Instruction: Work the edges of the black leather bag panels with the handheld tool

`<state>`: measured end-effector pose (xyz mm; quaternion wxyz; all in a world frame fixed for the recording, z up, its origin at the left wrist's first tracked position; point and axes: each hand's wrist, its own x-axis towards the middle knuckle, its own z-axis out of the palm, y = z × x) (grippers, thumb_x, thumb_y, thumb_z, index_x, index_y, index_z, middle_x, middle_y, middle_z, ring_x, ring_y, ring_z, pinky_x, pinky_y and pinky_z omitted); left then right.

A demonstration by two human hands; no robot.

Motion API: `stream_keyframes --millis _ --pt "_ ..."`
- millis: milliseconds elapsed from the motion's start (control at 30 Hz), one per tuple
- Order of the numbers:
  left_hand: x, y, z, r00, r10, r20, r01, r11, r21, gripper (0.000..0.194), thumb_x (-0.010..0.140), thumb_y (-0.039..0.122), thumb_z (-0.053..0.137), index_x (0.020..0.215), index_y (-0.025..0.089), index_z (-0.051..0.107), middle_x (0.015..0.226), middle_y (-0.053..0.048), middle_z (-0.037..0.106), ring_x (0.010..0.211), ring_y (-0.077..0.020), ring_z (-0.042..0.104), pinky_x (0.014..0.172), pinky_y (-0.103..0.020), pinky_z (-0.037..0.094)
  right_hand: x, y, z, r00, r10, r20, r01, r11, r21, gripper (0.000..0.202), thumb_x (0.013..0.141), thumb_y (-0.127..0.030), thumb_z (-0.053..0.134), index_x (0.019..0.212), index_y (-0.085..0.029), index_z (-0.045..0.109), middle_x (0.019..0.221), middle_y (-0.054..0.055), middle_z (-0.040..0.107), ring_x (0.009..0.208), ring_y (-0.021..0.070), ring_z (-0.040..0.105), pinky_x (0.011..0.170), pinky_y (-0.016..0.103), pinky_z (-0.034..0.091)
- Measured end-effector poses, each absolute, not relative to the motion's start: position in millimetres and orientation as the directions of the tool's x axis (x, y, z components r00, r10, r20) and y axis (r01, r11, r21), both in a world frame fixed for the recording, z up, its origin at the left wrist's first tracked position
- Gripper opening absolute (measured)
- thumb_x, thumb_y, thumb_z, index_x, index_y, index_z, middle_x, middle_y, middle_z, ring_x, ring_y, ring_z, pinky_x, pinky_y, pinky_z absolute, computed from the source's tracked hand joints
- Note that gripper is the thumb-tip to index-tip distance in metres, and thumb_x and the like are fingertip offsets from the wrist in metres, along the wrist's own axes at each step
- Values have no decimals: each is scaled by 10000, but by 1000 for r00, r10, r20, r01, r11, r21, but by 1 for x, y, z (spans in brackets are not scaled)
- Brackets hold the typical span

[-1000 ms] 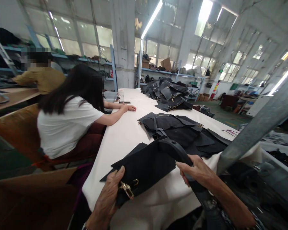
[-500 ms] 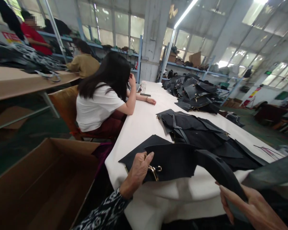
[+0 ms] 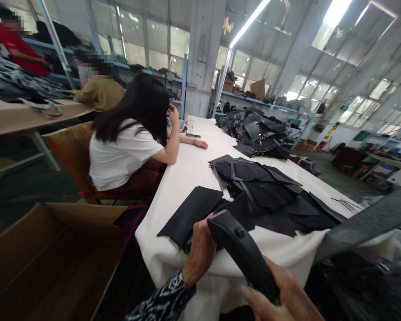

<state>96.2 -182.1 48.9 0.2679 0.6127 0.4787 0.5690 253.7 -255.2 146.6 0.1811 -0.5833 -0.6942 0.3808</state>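
Observation:
My right hand [image 3: 284, 290] is wrapped round a black curved handheld tool [image 3: 242, 249] with a small raised button on its upper side. The tool's far end lies in front of my left hand [image 3: 202, 247], whose fingers are curled and partly hidden by it. A black leather bag piece [image 3: 237, 207] rises from my left hand, its lower part out of sight behind the tool. Beside that hand, flat black panels [image 3: 192, 211] with a gold-coloured edge fitting lie on the white-covered table [image 3: 153, 240].
Overlapping black leather pieces [image 3: 270, 191] cover the table's middle, with a taller heap [image 3: 254, 127] behind. A seated person in a white shirt [image 3: 120, 156] leans on the left edge. A cardboard box [image 3: 53, 267] stands at lower left, and a grey metal beam [image 3: 364, 227] crosses at right.
The tool in my right hand has swung left and now overlaps my left hand. The leather piece has turned, and its gold clasp is out of sight. The view has shifted right.

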Motion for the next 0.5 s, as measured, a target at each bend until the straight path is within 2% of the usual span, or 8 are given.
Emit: stream_keyframes --millis 67,167,300,400,500 --pt "99 -187 45 -122 882 456 298 -405 864 320 859 304 375 572 183 447 537 12 473 519 -116 377 513 -239 289 247 -253 141 -241 942 -234 680 -8 -733 246 784 -322 547 975 -178 607 592 -16 592 522 152 560 488 220 437" --pt "103 -189 43 -141 920 365 289 -315 904 285 856 311 408 611 185 483 518 27 470 478 -111 376 490 -236 277 247 -249 138 -205 951 -232 671 -36 -740 202 777 -359 551 872 -181 571 522 -40 543 464 133 527 436 205 403" --pt "98 -183 45 -277 936 219 298 -133 945 383 825 415 469 510 204 408 463 43 403 447 -102 337 482 -245 274 270 -241 149 -140 982 -128 600 -19 -800 213 797 -403 553 786 -192 528 504 -47 529 440 121 523 411 192 398" --pt "90 -176 44 -311 932 187 303 -90 949 410 783 430 496 470 216 341 436 60 332 436 -92 281 475 -249 266 301 -236 155 -70 996 -55 617 0 -787 289 825 -446 521 689 -190 514 483 -20 555 449 133 544 439 210 424" --pt "84 -172 40 -307 935 178 313 -77 947 423 778 440 497 469 215 317 442 69 288 444 -87 256 468 -245 256 333 -233 145 18 998 -62 632 -59 -773 336 835 -456 500 629 -190 499 461 -8 562 421 135 544 453 230 440"
